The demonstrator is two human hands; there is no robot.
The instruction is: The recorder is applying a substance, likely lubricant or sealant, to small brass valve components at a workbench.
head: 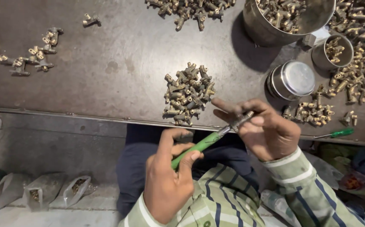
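Striped sleeves frame both hands: the left hand [167, 176] grips a green screwdriver [199, 146] by its handle, while the right hand [263, 130] pinches a small fitting [238, 122] against the tip to steady it. Both hover at the counter [119, 67] edge, beside a pile of brass fittings [188, 94] within easy reach.

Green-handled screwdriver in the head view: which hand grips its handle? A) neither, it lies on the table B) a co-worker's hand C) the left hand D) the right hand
C: the left hand wraps the green handle of the screwdriver, while the right hand pinches a small metal fitting at its tip.
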